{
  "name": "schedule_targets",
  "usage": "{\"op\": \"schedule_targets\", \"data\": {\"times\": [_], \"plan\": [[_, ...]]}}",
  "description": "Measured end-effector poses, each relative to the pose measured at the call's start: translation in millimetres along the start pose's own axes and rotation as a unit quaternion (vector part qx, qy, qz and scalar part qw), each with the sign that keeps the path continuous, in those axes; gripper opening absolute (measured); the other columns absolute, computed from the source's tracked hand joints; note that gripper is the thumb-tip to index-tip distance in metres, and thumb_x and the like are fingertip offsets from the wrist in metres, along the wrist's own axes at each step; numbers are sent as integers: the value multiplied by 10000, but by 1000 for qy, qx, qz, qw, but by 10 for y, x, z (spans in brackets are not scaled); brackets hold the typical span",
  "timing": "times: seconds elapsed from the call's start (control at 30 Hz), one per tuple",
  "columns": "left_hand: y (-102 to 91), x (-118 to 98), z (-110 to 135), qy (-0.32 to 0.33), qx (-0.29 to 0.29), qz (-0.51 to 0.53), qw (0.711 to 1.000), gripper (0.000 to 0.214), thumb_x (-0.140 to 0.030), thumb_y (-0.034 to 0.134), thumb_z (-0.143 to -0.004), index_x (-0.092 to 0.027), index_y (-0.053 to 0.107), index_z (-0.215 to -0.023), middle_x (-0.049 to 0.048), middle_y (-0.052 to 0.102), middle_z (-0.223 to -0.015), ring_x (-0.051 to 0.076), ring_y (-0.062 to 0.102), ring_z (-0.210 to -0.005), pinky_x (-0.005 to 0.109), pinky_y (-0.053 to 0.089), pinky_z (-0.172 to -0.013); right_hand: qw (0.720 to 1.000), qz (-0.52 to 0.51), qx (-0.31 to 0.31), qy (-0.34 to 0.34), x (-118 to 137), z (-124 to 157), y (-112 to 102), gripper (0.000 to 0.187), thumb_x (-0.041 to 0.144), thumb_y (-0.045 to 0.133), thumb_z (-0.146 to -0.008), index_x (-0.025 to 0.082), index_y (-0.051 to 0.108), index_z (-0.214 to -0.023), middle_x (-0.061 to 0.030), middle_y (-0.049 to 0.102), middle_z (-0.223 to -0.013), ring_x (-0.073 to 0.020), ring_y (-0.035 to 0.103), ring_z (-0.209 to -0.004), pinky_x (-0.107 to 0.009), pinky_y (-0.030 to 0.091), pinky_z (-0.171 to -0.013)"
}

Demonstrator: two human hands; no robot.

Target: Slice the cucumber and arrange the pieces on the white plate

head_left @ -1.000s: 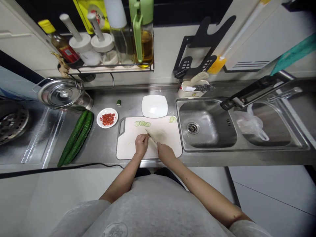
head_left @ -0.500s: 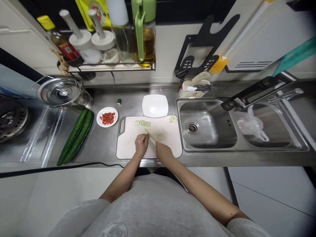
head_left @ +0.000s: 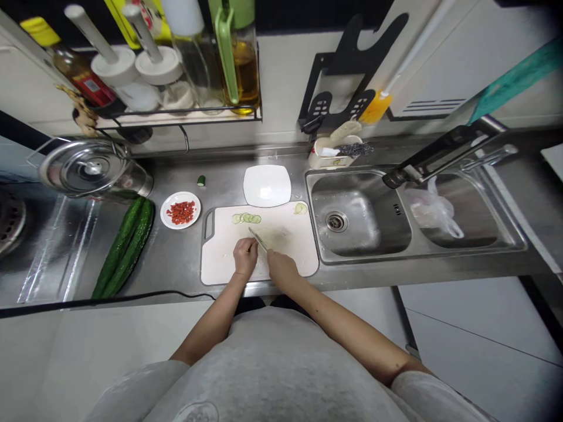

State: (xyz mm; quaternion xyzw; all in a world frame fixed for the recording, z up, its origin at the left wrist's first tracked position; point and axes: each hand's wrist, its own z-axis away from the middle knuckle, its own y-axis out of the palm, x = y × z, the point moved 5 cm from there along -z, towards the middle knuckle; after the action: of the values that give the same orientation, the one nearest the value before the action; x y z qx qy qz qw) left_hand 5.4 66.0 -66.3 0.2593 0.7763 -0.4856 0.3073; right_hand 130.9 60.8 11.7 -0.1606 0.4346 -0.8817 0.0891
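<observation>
My right hand (head_left: 282, 269) is wrapped round the handle of a kitchen knife (head_left: 258, 239), whose narrow blade points up and left over the white cutting board (head_left: 220, 258). Close beside the blade is my left hand (head_left: 245, 257), its fingers curled together low over the board; whatever they hold is hidden. Beyond both hands, a short row of thin cucumber slices (head_left: 246, 218) lies on the board. A few more pale slices (head_left: 301, 208) rest at its far right corner.
A white square plate (head_left: 267, 185) stands behind the board. To the left are a plate of chopped red pieces (head_left: 180, 212), a cucumber end (head_left: 201, 180), two whole cucumbers (head_left: 125, 249) and a lidded steel pot (head_left: 90, 167). The double sink (head_left: 360, 220) lies to the right.
The camera has turned a little, so the whole scene sits further left in the picture. Both hands and the knife stay at nearly the same place over the board.
</observation>
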Motion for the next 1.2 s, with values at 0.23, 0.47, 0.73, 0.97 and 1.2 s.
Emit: {"op": "schedule_targets", "data": {"times": [0.23, 0.47, 0.73, 0.97, 1.2], "plan": [[-7, -10, -2, -4, -1, -5, 1000, 187, -208, 493, -857, -192, 641, -744, 52, 659, -746, 164, 586, -737, 308, 462, -718, 1000, -3, -1, 1, -18, -25, -6, 270, 67, 337, -910, 119, 520, -1101, -143, 681, -940, -219, 660, -949, -284, 492, -748], [-10, -16, -7, 6, -1, -11, 1000, 182, -196, 488, -857, -191, 633, -747, 49, 657, -748, 162, 585, -731, 302, 462, -708, 1000, -2, -11, 0, 8, -68, 7, 277, 64, 320, -907, 112, 526, -1085, -145, 679, -949, -227, 660, -941, -299, 495, -746], [-7, -9, 1, -4, 1, -13, 1000, 182, -196, 487, -856, -190, 636, -751, 50, 663, -762, 165, 595, -754, 307, 467, -725, 1000, -5, 9, 4, 13, -77, -28, 267, 63, 339, -906, 114, 525, -1090, -148, 674, -979, -217, 653, -965, -283, 485, -772], [3, 8, 0, 1, 6, -16, 1000, 178, -183, 489, -847, -196, 625, -733, 51, 657, -749, 167, 589, -742, 308, 459, -724, 1000, 2, -2, 4, 29, -70, -18, 276, 77, 318, -921, 118, 521, -1103, -149, 676, -979, -213, 653, -963, -283, 491, -768], [2, 0, -5, 5, 5, -17, 1000, 185, -175, 480, -840, -194, 607, -707, 49, 639, -726, 164, 574, -725, 299, 448, -699, 1000, 7, -17, 2, 29, -82, 14, 279, 76, 306, -924, 116, 527, -1089, -143, 680, -938, -207, 658, -949, -282, 503, -760]]}}
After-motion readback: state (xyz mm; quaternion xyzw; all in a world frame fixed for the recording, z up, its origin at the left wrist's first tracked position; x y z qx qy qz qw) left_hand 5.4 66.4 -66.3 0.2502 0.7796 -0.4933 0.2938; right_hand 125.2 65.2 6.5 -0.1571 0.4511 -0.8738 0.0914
